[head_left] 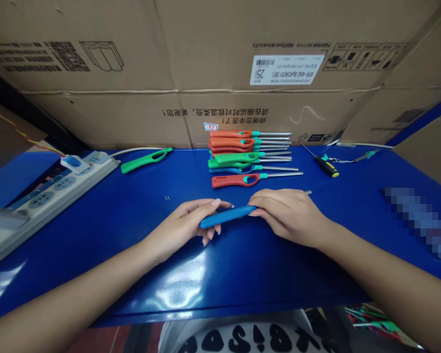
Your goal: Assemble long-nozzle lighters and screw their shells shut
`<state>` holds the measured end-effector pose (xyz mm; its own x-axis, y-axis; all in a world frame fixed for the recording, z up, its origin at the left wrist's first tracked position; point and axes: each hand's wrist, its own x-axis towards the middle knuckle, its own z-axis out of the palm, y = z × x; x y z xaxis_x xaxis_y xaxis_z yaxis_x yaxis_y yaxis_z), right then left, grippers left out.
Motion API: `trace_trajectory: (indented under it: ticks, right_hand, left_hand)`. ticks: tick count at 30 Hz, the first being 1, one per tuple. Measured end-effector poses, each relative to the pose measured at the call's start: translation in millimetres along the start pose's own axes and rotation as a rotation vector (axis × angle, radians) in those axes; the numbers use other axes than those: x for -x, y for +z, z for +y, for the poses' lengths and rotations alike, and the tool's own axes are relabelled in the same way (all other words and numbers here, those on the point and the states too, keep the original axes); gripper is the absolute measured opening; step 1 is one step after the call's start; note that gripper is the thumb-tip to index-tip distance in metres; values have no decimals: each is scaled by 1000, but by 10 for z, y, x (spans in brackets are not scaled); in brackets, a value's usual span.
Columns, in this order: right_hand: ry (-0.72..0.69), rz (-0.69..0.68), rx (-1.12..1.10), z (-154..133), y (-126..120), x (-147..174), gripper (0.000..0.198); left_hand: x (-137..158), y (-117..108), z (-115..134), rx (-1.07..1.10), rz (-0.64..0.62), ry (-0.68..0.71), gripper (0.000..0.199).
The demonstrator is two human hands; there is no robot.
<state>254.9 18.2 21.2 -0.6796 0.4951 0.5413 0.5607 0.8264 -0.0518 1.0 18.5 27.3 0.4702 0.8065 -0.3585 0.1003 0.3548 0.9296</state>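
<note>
My left hand (185, 218) is closed around the rear end of a blue long-necked lighter (228, 215), thumb on top and fingers beneath. At its front end my right hand (288, 215) grips the same lighter and hides the trigger area. A short metal tip shows beyond the right knuckles. Just behind the hands lies a red lighter (230, 181), with a stack of orange, green and blue lighters (231, 143) farther back. A green handle piece (143, 162) without a metal tube lies at the back left. Two tiny metal pieces (167, 198) lie left of the lighters.
A white power strip (64, 184) with plugs runs along the left side. At the back right are a black-and-yellow screwdriver (327, 166) and a corded piece (363, 156). A large cardboard box (213, 59) walls off the blue table (132, 279). More lighters (375, 321) appear below its edge.
</note>
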Motion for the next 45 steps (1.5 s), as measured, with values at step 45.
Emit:
trace_trajectory:
  ticks: [45]
  right_hand:
    - [259,-307,55,537,-129,80,14]
  left_hand:
    - [-34,-231,-98,-1240,262,699,36]
